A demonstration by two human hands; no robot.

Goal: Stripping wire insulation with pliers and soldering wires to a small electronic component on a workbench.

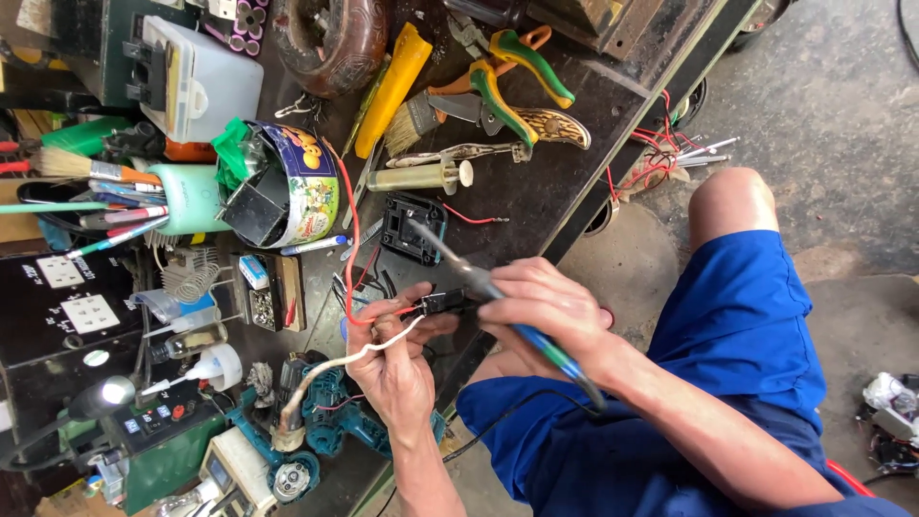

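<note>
Left hand pinching, right hand closed, fingertips meeting.

A red wire and a white wire are seen at the left hand, with a small black part pinched there. A blue-and-green handled soldering iron is gripped by the right hand. Bright blue shorts are worn. On the dark counter, green-and-orange handled pliers are spotted, a yellow sleeve, a mint-green cup, a teal power tool.
</note>
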